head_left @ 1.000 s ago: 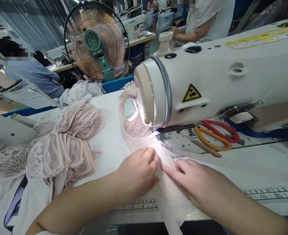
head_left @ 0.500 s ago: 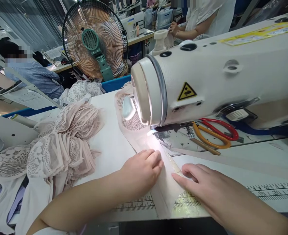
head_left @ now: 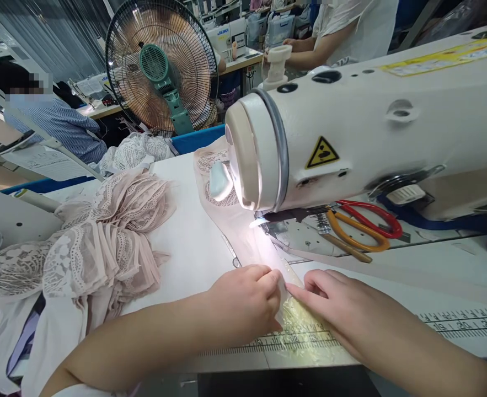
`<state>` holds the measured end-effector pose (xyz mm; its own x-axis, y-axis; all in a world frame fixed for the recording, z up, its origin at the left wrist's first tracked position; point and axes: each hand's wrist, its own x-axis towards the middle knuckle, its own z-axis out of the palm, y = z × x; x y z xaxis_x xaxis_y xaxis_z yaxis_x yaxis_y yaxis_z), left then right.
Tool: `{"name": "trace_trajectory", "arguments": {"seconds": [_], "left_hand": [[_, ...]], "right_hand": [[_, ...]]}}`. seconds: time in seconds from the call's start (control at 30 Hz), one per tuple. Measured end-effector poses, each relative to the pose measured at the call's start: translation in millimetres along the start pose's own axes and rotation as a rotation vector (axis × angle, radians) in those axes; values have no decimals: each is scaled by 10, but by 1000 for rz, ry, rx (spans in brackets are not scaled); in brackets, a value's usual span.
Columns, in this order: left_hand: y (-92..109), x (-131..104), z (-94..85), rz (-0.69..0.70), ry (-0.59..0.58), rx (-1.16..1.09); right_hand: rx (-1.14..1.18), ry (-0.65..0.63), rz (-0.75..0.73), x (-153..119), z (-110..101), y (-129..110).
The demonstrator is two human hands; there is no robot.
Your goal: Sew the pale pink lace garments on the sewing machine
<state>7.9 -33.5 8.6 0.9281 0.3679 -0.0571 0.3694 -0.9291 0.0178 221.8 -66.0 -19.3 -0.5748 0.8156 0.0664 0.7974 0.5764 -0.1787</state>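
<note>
A pale pink fabric piece with a lace part (head_left: pixel 237 229) lies under the sewing machine head (head_left: pixel 260 151) and runs toward me. My left hand (head_left: pixel 247 298) is closed on its near end, fingers bunched at the right edge. Just right of it is my right hand (head_left: pixel 334 298), its thumb tip touching the fabric edge and its forefinger curled. A narrow cream strip (head_left: pixel 292 274) runs from the machine into the fingers of this hand. The needle area is mostly hidden by the machine head and glare from its lamp.
Red-handled scissors (head_left: pixel 386 220) and an orange-handled tool (head_left: pixel 361 234) lie on the machine bed. Lace pieces (head_left: pixel 119 237) are heaped at left. A ruler strip (head_left: pixel 462 322) lines the front edge. Beyond are a large fan (head_left: pixel 160 66) and other people at work.
My left hand has shifted slightly right and gathered up the fabric's near end, baring the yellowish patch and ruler beneath. My right thumb has moved left to the fabric edge.
</note>
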Motion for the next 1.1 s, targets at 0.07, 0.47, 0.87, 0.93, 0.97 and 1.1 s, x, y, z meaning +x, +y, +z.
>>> {"name": "trace_trajectory", "arguments": {"seconds": [0.07, 0.47, 0.87, 0.93, 0.97, 1.1], "left_hand": [[-15, 7, -3, -2, -6, 4], [-144, -6, 9, -74, 29, 109], [-286, 0, 107, -155, 100, 194], [-315, 0, 131, -168, 109, 210], [-329, 1, 145, -171, 117, 217], [-395, 7, 207, -184, 130, 226]], "right_hand": [[9, -56, -20, 40, 7, 20], [-152, -226, 26, 315, -51, -27], [-225, -543, 208, 677, -249, -153], [-217, -594, 237, 735, -283, -175], [-208, -624, 260, 764, -300, -188], [-157, -627, 317, 858, -336, -229]]}}
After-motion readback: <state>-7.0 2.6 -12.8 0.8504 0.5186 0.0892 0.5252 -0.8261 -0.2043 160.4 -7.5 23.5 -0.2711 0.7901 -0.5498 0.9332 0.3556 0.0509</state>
